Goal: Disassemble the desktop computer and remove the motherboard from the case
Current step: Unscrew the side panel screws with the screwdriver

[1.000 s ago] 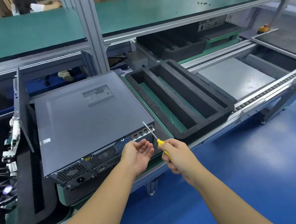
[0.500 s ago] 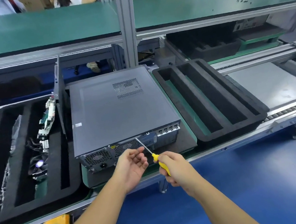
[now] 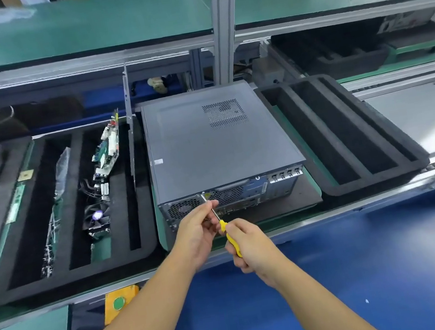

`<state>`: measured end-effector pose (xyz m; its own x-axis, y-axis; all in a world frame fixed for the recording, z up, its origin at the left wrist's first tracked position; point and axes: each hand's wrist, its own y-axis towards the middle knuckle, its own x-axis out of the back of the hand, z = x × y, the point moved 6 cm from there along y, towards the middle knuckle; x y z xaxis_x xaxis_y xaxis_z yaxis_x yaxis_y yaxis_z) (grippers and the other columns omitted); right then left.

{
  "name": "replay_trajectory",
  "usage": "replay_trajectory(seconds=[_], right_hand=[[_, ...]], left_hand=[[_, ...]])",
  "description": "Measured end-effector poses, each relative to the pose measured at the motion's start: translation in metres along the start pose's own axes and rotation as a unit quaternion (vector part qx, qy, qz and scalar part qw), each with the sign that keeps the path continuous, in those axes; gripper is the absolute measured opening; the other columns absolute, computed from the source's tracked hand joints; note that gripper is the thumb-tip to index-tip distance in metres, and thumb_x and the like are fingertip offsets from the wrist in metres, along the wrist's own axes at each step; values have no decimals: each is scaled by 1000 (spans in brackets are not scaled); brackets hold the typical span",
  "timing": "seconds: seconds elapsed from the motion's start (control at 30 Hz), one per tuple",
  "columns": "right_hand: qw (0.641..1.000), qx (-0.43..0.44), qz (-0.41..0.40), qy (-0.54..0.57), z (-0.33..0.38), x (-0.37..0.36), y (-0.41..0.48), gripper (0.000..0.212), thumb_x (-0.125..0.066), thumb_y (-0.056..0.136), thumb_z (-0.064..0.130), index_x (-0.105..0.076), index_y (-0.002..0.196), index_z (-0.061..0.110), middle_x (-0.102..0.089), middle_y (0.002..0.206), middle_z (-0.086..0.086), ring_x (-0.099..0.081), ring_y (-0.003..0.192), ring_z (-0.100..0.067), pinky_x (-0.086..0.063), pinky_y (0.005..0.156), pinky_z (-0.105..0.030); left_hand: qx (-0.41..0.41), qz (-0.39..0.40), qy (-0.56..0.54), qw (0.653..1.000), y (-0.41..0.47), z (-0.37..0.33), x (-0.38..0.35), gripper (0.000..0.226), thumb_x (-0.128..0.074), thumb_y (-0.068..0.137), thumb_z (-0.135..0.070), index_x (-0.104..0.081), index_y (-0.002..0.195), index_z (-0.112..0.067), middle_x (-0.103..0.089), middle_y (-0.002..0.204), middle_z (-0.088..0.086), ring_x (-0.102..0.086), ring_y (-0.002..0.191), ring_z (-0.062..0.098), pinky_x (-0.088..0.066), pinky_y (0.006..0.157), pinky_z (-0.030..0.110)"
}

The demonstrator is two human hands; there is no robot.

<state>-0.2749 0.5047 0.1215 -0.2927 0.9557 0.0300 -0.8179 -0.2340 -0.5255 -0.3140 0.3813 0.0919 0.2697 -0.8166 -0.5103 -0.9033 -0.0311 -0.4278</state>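
From my remote seat, the biggest thing in view is the long green-topped aluminium shelf (image 3: 75, 30), running behind and above the dark grey metal desktop computer case (image 3: 221, 141). The case lies flat on a dark mat with its panel closed, its vent grille on top and its rear ports and fan grilles facing me. I cannot see the motherboard. Just right of the case sits a black foam tray with three long empty slots (image 3: 349, 138). Just left of it is a second black slotted foam tray (image 3: 83, 257), where a green circuit board (image 3: 106, 145) stands on edge and a small black cooling fan (image 3: 96, 218) lies nearer me. Below that tray, left of and nearer than the case, is a yellow box with a round green button (image 3: 121, 302). Both hands are in front of the case's rear panel. My right hand (image 3: 252, 247) is clenched round the handle of the yellow-handled screwdriver (image 3: 229, 237). My left hand (image 3: 196, 234) has its thumb and fingers curled in, pinching the bare metal shaft just behind the tip. The tip is at the upper edge of the rear panel, beside the left fan grille, but I cannot tell whether it is seated in a screw.
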Motion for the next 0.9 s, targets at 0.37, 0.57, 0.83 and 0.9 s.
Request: replay_trajectory(seconds=[0.37,0.57,0.83,0.9], right_hand=[[996,-3,-91,3,-6,-20,-9,22,-37,102,33,-57,99,23,-50,70,0,-30,47,-11,-24,42,-23],[995,-2,-95,10,-4,-19,-9,23,-38,103,32,-57,102,20,-49,68,0,-29,44,-9,-24,41,-23],[990,18,-138,-19,-1,-22,-8,22,-42,101,35,-60,98,23,-53,69,3,-39,52,-10,-33,49,-26],[987,-1,-153,-41,-1,-21,-7,24,-43,101,38,-61,98,23,-57,74,3,-43,60,-13,-36,54,-30]], left_hand=[[24,43,80,996,-1,-9,2,24,-53,101,-17,-70,106,0,-50,63,2,-50,57,13,-48,55,27],[30,47,59,997,3,-4,5,22,-55,100,-18,-71,103,-3,-50,62,2,-49,57,12,-47,57,28],[20,43,28,999,11,0,10,23,-58,98,-17,-78,92,-8,-51,62,-2,-51,57,9,-49,57,23],[28,44,24,998,14,1,10,25,-57,99,-17,-79,89,-10,-52,62,-2,-51,57,9,-49,56,22]])
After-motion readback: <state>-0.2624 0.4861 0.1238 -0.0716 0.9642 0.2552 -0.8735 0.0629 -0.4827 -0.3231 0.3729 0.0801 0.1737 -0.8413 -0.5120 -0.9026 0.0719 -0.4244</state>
